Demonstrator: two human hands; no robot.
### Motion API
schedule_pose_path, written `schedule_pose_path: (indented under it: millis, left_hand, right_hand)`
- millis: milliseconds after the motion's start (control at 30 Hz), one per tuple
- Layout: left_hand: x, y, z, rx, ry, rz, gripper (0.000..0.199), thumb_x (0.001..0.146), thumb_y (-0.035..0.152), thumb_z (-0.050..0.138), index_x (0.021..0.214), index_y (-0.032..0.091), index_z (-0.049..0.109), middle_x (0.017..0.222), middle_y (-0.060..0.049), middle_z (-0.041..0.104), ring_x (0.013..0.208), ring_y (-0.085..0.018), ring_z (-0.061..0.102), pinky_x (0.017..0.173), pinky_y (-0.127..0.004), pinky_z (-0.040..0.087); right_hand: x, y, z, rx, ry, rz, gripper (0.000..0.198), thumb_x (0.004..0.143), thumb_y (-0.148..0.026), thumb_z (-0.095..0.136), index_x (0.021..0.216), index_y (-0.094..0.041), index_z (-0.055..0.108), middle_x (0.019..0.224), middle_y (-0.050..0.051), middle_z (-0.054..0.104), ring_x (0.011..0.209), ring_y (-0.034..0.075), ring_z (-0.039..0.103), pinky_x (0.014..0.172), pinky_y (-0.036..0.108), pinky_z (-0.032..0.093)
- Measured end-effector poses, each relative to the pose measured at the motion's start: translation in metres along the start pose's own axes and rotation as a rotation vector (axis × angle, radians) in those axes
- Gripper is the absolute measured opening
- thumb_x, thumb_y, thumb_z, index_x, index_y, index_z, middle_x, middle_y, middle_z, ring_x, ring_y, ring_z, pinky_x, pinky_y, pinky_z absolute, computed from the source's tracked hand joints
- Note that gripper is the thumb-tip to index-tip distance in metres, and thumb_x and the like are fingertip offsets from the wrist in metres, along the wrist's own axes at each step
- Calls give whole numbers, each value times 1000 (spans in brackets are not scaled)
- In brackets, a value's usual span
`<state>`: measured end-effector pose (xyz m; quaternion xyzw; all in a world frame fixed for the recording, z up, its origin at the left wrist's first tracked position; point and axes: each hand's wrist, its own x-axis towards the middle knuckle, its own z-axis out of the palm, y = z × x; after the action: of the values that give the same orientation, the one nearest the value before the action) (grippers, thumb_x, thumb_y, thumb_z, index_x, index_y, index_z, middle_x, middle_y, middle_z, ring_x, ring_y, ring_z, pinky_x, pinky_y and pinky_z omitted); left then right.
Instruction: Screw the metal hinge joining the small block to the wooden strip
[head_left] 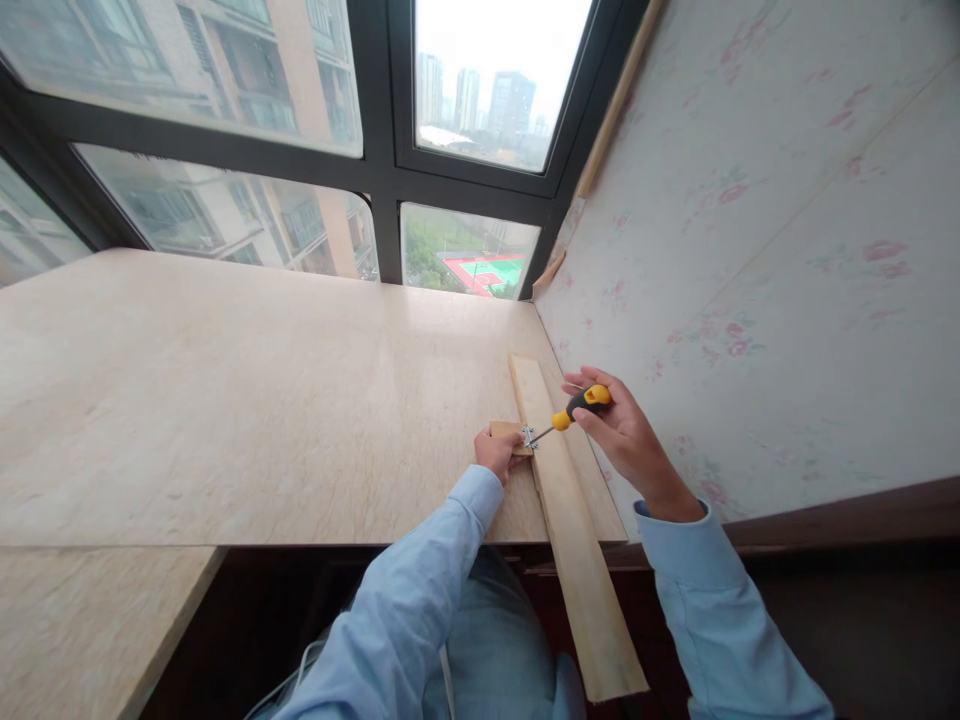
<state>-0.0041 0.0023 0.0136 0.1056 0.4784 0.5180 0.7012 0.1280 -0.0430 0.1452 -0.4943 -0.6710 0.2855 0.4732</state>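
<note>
Two blue sleeves [412,590]; one long board [589,570] between left hand [495,453] and right hand [628,440]. The right grips one screwdriver [579,404], the left one small block [505,429], one metal fitting [529,434] beside it. Beneath both, marbled tabletop [262,420]; ahead, window [379,150].

A home, by the floral wallpaper [795,280] and window [385,200] onto apartment blocks [300,60]
</note>
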Motion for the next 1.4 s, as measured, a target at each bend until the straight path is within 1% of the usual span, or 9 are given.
schedule_pose_path:
  millis: [200, 400, 500, 633, 733, 1000, 1100, 1200, 1400]
  left_hand:
    - [0, 2, 1, 15, 21, -15, 37, 57, -3, 72, 88, 11, 58, 77, -7, 70, 65, -21, 69, 65, -42, 63]
    - [2, 0, 0, -9, 7, -8, 39, 54, -4, 75, 87, 10, 59, 79, -8, 70, 65, -19, 68, 68, -43, 63]
    - [3, -2, -1, -7, 8, -4, 39, 55, -3, 76, 88, 10, 59, 79, -8, 70, 65, -19, 68, 68, -42, 63]
    - [4, -3, -1, 3, -2, -6, 40, 55, -3, 75, 89, 10, 59, 80, -8, 70, 65, -20, 69, 67, -43, 63]
    - [4, -1, -1, 7, 7, -7, 39, 56, -3, 74, 89, 10, 58, 80, -8, 70, 64, -20, 68, 66, -43, 63]
    - [-1, 2, 1, 9, 15, -11, 34, 60, -3, 71, 87, 10, 57, 78, -9, 70, 64, -21, 69, 64, -43, 63]
    - [-1, 1, 1, 4, 11, -8, 33, 61, -4, 70, 87, 11, 57, 77, -8, 70, 65, -21, 69, 63, -41, 63]
    - [0, 0, 1, 6, 14, -13, 36, 58, -4, 72, 87, 11, 58, 78, -8, 70, 67, -23, 70, 64, -41, 63]
    - [1, 1, 0, 10, 26, -19, 36, 57, -4, 73, 86, 11, 58, 78, -8, 70, 65, -22, 70, 67, -43, 63]
  right_hand:
    - [4, -3, 0, -514, 291, -12, 49, 80, -61, 70, 105, -20, 61, 94, 9, 67, 88, 28, 66, 86, 49, 55]
    - [5, 8, -3, -34, 32, 0, 56, 86, -42, 66, 136, -29, 43, 144, 12, 52, 135, 26, 52, 109, 49, 46]
    - [5, 0, -7, 31, -87, 29, 52, 86, -42, 67, 132, -30, 47, 139, 10, 57, 128, 26, 58, 105, 48, 50]
    - [7, -8, -5, -326, 98, 60, 52, 79, -57, 74, 115, -22, 60, 99, 8, 70, 90, 27, 69, 87, 48, 57]
    - [9, -1, 0, -496, 241, 51, 61, 79, -63, 71, 120, -20, 57, 97, 10, 68, 89, 29, 67, 87, 52, 55]
    - [8, 15, -2, 95, -30, 5, 48, 89, -41, 64, 132, -30, 46, 144, 10, 55, 135, 24, 52, 111, 49, 44]
    - [8, 5, -3, -28, -34, 35, 48, 85, -49, 70, 124, -26, 54, 121, 10, 68, 110, 26, 67, 98, 48, 54]
    - [10, 0, 0, -355, 163, 14, 59, 76, -62, 75, 115, -21, 60, 99, 10, 70, 88, 27, 68, 87, 50, 56]
    - [11, 11, 2, -135, 146, 10, 53, 93, -58, 54, 134, -25, 48, 131, 13, 62, 125, 27, 58, 107, 50, 46]
